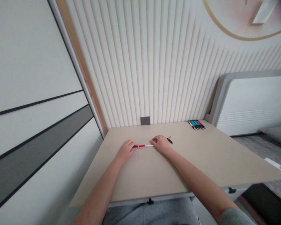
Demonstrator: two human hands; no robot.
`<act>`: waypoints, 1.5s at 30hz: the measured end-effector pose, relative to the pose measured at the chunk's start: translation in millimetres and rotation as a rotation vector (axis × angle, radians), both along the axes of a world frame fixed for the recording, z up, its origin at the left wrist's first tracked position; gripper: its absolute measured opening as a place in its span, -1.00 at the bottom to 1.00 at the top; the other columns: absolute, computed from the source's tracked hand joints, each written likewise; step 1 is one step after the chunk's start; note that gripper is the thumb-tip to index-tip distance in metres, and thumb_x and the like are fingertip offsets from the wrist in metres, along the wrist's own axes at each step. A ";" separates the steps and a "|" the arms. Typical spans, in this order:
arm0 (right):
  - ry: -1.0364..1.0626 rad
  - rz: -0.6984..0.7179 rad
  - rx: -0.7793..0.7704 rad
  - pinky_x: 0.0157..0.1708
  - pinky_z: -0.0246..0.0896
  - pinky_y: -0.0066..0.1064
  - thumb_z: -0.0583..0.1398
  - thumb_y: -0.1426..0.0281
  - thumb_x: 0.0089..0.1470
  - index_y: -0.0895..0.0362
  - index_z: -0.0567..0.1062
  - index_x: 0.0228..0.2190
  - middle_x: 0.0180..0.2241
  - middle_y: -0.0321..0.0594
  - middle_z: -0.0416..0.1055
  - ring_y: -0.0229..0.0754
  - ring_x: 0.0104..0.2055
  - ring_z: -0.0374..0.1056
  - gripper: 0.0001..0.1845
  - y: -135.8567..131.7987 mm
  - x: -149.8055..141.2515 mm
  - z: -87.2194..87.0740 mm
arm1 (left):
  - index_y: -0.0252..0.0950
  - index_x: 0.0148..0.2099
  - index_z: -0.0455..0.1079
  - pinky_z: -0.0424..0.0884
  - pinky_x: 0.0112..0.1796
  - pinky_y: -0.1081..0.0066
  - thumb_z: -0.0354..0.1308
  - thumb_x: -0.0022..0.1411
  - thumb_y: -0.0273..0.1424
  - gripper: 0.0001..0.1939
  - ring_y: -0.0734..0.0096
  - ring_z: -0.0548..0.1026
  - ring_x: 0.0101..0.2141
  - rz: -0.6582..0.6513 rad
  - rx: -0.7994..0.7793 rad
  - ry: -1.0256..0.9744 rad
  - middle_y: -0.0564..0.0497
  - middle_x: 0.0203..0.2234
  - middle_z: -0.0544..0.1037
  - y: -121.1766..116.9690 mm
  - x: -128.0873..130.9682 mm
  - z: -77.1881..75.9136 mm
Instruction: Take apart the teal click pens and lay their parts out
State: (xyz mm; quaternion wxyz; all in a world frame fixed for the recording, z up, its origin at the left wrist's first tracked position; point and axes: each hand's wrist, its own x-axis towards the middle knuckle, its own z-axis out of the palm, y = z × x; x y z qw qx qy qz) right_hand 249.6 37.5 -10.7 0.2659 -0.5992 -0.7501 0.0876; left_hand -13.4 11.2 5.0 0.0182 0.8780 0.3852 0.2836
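Two bare hands over a pale table (140, 175), seen from above. The left hand (125, 152) is closed in a fingertip grasp on the dark left end of the red pen (141, 146), which lies level, side to side, nearer the table's far edge than its near edge and left of the middle of that far edge's right half. From the pen's right end runs a thin white rod (149, 145); the fingers of the right hand (161, 144) are curled at its far end, though whether they pinch it or merely touch it cannot be told. A black cap (170, 141) lies just beside the right hand, with a small piece (170, 137) near it, too small to identify. A set of pens (196, 124) rests by the far right corner. Handling, as judged from appearance: the pen should be light, stiff and rather smooth (hence apt to roll or slip), and is best held about the thicker red barrel with thumb and forefinger. The slender rod would probably bend under side load, so a gentle hold close to the barrel, in line with it, suits it better.
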 end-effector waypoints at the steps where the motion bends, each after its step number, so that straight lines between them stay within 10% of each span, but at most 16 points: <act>1: 0.003 -0.006 -0.011 -0.19 0.19 -0.35 0.19 0.20 0.11 0.12 0.60 -0.36 -0.32 -0.08 0.53 -0.08 -0.22 0.41 -0.73 1.9 -2.7 0.3 | -0.25 -0.17 0.42 0.34 -0.12 0.26 0.10 0.32 -0.32 -0.87 0.29 0.41 -0.19 -0.001 -0.004 0.000 -0.04 -0.26 0.48 -0.1 -0.2 -0.2; 17: 0.394 0.267 -0.039 -0.24 0.26 -0.35 0.13 0.26 0.16 0.14 0.55 -0.16 -0.26 -0.13 0.54 -0.14 -0.26 0.40 -0.69 -28.1 48.0 -3.0 | -0.24 -0.17 0.44 0.34 -0.13 0.27 0.08 0.33 -0.33 -0.86 0.29 0.42 -0.20 -0.013 -0.021 0.026 -0.04 -0.27 0.50 0.4 1.0 -3.0; 45: 0.400 0.363 -0.038 -0.36 0.20 -0.44 0.17 0.41 0.11 0.13 0.59 -0.26 -0.33 -0.19 0.52 -0.24 -0.39 0.32 -0.80 -45.1 28.5 10.5 | -0.25 -0.16 0.41 0.32 -0.13 0.28 0.07 0.34 -0.32 -0.85 0.29 0.42 -0.20 -0.030 0.013 0.099 -0.03 -0.28 0.49 -0.9 4.1 -1.9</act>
